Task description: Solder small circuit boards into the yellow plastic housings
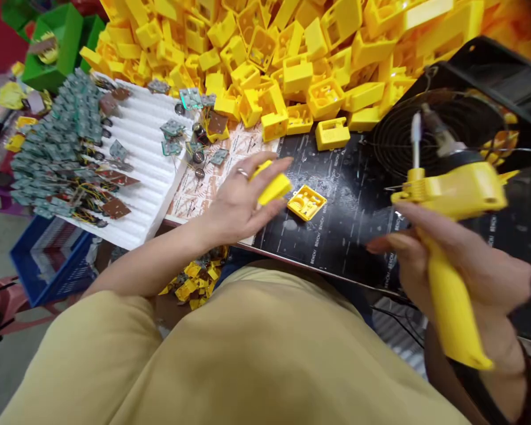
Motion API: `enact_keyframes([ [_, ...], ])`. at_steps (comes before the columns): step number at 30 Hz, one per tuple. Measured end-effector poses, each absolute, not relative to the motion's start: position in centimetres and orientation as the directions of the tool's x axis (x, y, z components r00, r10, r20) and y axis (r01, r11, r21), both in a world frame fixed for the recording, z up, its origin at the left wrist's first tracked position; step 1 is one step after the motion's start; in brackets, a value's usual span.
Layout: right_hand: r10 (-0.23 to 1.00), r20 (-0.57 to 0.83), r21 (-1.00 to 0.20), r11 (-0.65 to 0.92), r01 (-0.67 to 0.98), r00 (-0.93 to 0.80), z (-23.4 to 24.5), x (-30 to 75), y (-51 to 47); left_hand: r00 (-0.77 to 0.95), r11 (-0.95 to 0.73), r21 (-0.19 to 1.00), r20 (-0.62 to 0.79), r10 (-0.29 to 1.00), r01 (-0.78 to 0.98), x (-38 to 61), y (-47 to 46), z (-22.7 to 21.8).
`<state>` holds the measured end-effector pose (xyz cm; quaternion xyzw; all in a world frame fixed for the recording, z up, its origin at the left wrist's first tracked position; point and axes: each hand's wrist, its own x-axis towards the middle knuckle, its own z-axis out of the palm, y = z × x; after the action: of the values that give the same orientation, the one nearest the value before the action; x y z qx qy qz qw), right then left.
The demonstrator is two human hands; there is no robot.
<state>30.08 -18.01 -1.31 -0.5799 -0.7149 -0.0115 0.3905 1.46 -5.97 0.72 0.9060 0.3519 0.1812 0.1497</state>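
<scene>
Fingers of the left hand [236, 200]: partly bent around a yellow block [275, 186], thumb along its near side, the gap no wider than the piece they hold.
Fingers of the right hand [478, 265]: curled about the grip of a yellow gun-shaped tool [462, 189], its tip raised and well apart from the table.
Yellow casing [307, 202]: hollow side up on the black table [336, 242], just beyond the left fingertips and untouched by either hand.
Work at hand: judged partway; one casing is set out, but it remains uncovered, with the tool off it. Whether anything is fixed inside is too small to tell.
Casing heap [292, 65]: piled along the far side of the table, many hollows showing.
Circuit boards [57, 141]: massed at left on a white foam sheet [154, 215], well apart from the open casing.
</scene>
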Motion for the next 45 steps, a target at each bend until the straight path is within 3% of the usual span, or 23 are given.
enact_keyframes([
  [1,0.808,0.583,-0.384,0.372,0.845,-0.091,-1.3,29.6,-17.4,0.652,-0.663,0.482,0.221,0.725,0.573,0.8,-6.1,0.9],
  [3,0.776,0.585,-0.300,0.476,0.826,-0.235,-1.5,28.6,-15.9,0.639,-0.538,0.628,0.084,0.765,0.562,0.1,-6.4,1.1],
  [5,0.762,0.560,-0.256,0.532,0.807,-0.325,-2.0,27.3,-14.2,0.656,-0.435,0.662,-0.114,0.746,0.610,0.4,-6.8,1.4],
  [8,0.756,0.537,-0.171,0.532,0.829,-0.374,-2.5,25.6,-12.9,0.633,-0.492,0.441,-0.265,0.728,0.750,1.4,-7.0,1.9],
  [10,0.768,0.532,-0.127,0.488,0.863,-0.356,-2.3,25.3,-13.3,0.558,-0.524,0.194,-0.264,0.787,0.830,1.3,-7.0,2.4],
  [12,0.789,0.517,-0.074,0.428,0.901,-0.333,-1.5,25.7,-14.2,0.503,-0.508,0.024,-0.188,0.844,0.861,0.3,-7.0,2.9],
  [15,0.791,0.470,0.021,0.433,0.901,-0.391,-0.3,27.2,-15.3,0.670,-0.669,0.034,-0.021,0.742,0.742,-1.7,-7.2,3.1],
  [18,0.741,0.444,-0.058,0.584,0.810,-0.503,-0.4,28.7,-14.8,0.835,-0.832,0.114,0.029,0.549,0.543,-2.7,-7.4,2.4],
  [20,0.714,0.441,-0.162,0.660,0.734,-0.544,-1.1,29.1,-14.2,0.836,-0.833,0.133,0.048,0.547,0.537,-2.6,-7.6,1.5],
  [22,0.712,0.445,-0.192,0.668,0.719,-0.543,-1.9,28.9,-13.9,0.819,-0.823,0.152,0.105,0.564,0.547,-2.1,-8.1,0.4],
  [28,0.758,0.495,-0.023,0.499,0.866,-0.424,-1.0,27.6,-15.9,0.867,-0.872,0.345,0.237,0.439,0.348,-0.2,-9.1,-1.3],
  [30,0.752,0.484,0.014,0.504,0.864,-0.447,-0.6,27.9,-16.1,0.839,-0.838,0.374,0.225,0.496,0.396,0.1,-7.9,-0.9],
  [33,0.724,0.469,-0.102,0.613,0.783,-0.506,-0.9,28.6,-15.6,0.729,-0.724,0.330,0.136,0.671,0.605,0.1,-4.7,0.3],
  [36,0.719,0.461,-0.254,0.669,0.699,-0.520,-2.0,28.9,-15.0,0.742,-0.702,0.278,-0.062,0.668,0.655,0.1,-1.8,1.2],
  [38,0.739,0.464,-0.283,0.646,0.709,-0.489,-2.7,28.7,-14.9,0.703,-0.674,0.205,-0.151,0.695,0.710,0.7,-1.1,1.5],
  [41,0.765,0.472,-0.321,0.612,0.722,-0.439,-3.1,28.1,-15.0,0.576,-0.569,0.086,-0.159,0.802,0.817,2.6,-1.6,1.8],
  [45,0.770,0.438,-0.402,0.629,0.665,-0.464,-2.7,27.7,-15.4,0.524,-0.525,0.065,-0.239,0.817,0.849,5.6,-2.7,2.0],
])
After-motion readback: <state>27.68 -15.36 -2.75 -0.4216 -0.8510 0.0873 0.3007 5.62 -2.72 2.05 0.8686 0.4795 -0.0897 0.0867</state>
